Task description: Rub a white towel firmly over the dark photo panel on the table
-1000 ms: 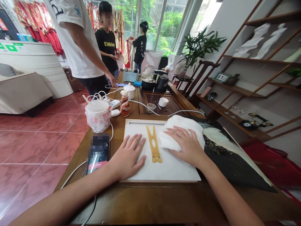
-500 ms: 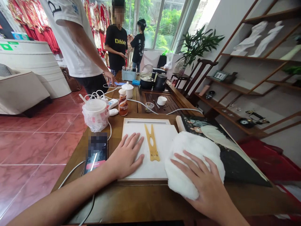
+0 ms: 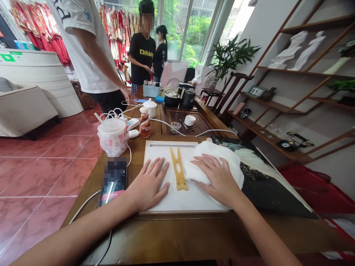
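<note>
Resting flat and outspread, my left hand (image 3: pixel 149 184) touches a white rectangular sheet (image 3: pixel 177 202); my right hand (image 3: pixel 217 179) lies splayed on fluffy white wadding (image 3: pixel 234 159).

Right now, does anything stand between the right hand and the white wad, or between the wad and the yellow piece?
Nothing visible: the right hand rests on the white wad, whose left edge comes right up to the yellow piece; whether they touch is unclear.

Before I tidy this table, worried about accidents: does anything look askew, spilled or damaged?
Nothing looks spilled or damaged. Mildly odd: the fluffy white wad under the right hand bulges past the right edge of the white board, hiding part of the picture in this view.
</note>
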`<state>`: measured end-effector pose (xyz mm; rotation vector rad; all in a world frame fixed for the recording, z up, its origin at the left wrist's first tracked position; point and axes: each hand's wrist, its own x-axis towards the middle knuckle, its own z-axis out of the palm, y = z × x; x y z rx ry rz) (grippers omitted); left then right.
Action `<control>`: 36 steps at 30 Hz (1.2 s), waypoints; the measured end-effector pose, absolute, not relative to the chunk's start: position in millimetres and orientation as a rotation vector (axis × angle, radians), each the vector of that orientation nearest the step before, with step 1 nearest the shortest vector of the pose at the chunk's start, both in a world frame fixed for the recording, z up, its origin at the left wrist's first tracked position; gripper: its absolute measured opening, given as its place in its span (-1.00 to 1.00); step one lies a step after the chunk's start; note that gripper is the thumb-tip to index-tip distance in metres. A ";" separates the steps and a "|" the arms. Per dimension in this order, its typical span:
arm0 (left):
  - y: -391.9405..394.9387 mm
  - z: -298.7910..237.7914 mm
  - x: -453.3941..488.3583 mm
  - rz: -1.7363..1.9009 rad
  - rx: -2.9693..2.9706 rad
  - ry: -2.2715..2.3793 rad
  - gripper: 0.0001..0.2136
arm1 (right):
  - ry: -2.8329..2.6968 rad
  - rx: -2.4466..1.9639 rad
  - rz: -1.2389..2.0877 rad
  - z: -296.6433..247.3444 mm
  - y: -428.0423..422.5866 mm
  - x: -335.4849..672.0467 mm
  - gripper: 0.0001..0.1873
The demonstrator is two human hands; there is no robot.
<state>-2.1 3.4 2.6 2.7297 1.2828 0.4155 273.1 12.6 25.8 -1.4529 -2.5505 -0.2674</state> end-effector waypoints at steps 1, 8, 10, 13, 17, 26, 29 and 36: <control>3.3 2.9 -2.4 0.410 2.729 1.286 -0.44 | -2.538 -1.451 -0.262 26.1 17.0 271.6 -0.47; 3.6 4.4 -0.9 0.354 2.733 1.295 -0.44 | -2.593 -1.240 -0.137 29.5 10.6 262.9 -0.57; 3.7 3.7 -0.5 0.372 2.729 1.297 -0.44 | -2.649 -1.126 -0.102 29.2 -2.4 257.8 -0.59; 3.8 2.9 -1.0 0.383 2.726 1.298 -0.45 | -2.758 -0.943 -0.044 29.2 -23.5 248.1 -0.56; 4.5 3.1 -2.4 0.347 2.739 1.283 -0.44 | -2.884 -0.805 0.012 32.6 -36.0 242.6 -0.49; 4.0 4.4 -1.0 0.321 2.731 1.308 -0.43 | -2.656 -1.230 -0.111 31.9 8.3 257.8 -0.25; 3.9 3.5 -0.7 0.333 2.736 1.303 -0.44 | -2.657 -1.199 -0.067 29.6 9.8 249.9 -0.40; 4.0 3.3 -1.7 0.312 2.750 1.293 -0.44 | -2.750 -1.014 0.077 32.9 -24.6 233.5 -0.40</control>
